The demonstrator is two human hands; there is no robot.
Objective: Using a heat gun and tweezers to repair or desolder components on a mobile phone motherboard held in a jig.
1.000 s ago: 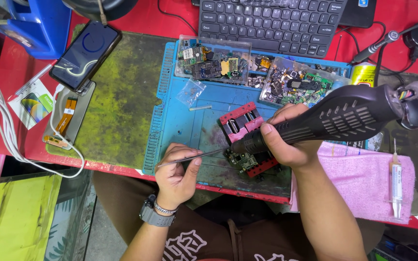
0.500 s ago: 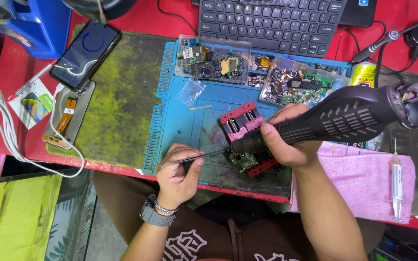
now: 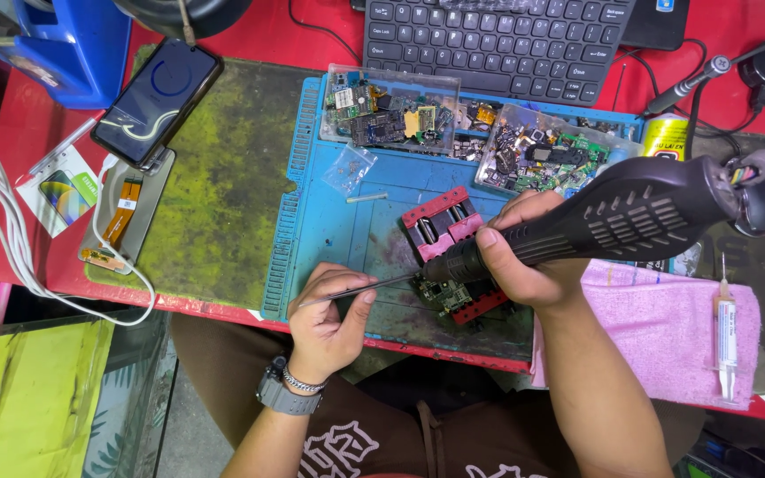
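Two hands hold almost exactly as they did a second ago; nothing on the mat has shifted. The left hand (image 3: 329, 319) pinches thin tweezers (image 3: 360, 290) shut-fingered, tips aimed at the small circuit board (image 3: 446, 296) clamped in the red holder (image 3: 452, 252). The right hand (image 3: 524, 257) wraps closed round the black hot-air gun (image 3: 630, 217), nozzle hovering just above that board, on the blue mat (image 3: 329, 230).

The left hand (image 3: 334, 319) pinched tweezers (image 3: 360, 290) whose tips reached a circuit board (image 3: 446, 295) clamped in a red holder (image 3: 443, 226) on the blue mat (image 3: 347, 230). The right hand (image 3: 529, 257) gripped a black hot-air gun (image 3: 613, 217) aimed at the board.
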